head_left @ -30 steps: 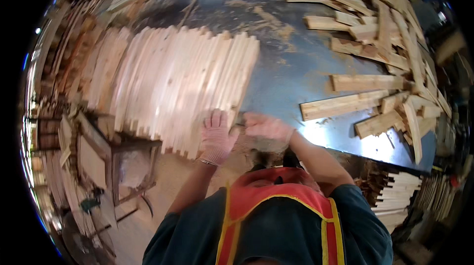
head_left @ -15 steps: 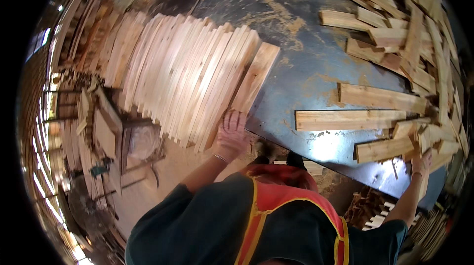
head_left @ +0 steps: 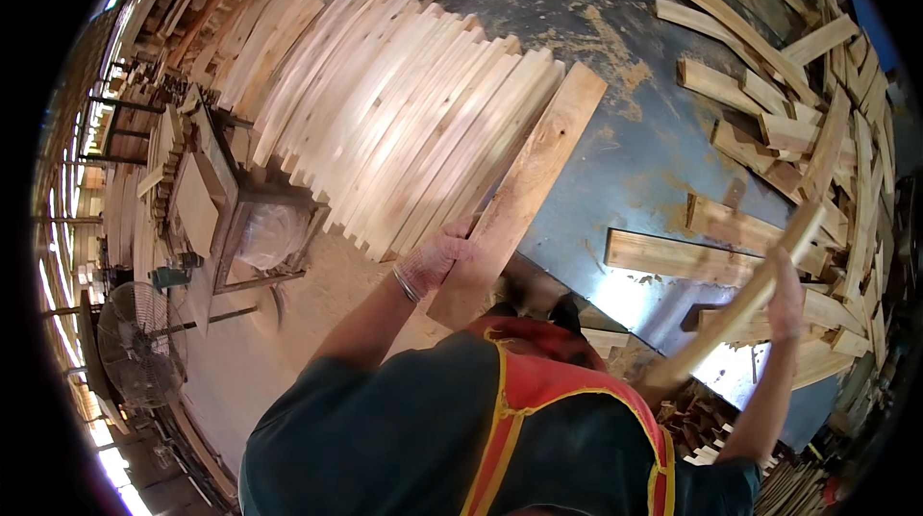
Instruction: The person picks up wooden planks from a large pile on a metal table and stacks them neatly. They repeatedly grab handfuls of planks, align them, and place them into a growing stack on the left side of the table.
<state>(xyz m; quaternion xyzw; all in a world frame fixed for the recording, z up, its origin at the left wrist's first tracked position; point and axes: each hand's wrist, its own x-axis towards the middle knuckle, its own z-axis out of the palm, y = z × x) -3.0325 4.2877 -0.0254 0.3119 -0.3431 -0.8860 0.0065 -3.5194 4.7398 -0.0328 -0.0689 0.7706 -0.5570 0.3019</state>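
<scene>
My left hand (head_left: 437, 261) is closed on the near part of a flat wooden plank (head_left: 538, 160), which lies slanted beside a row of boards standing on edge (head_left: 404, 102). The plank's near end reaches past the table edge toward my body. On the right, my right hand (head_left: 786, 297) grips a second wooden plank (head_left: 716, 328), raised and tilted above the table, its near end close to my apron. That plank is slightly blurred, and part of the right hand's fingers is hidden behind it.
A dark metal table (head_left: 577, 227) carries sawdust. Loose planks (head_left: 827, 146) are heaped on its right side, and one plank (head_left: 678, 258) lies apart near the middle. To the left stand a wooden stand (head_left: 231, 218) and a round caged fan (head_left: 139, 343). Offcuts (head_left: 707, 420) lie below the table edge.
My right hand has lifted a plank from the heap at the right. My left hand has drawn its plank nearer, past the table edge. The whole view has shifted somewhat.
</scene>
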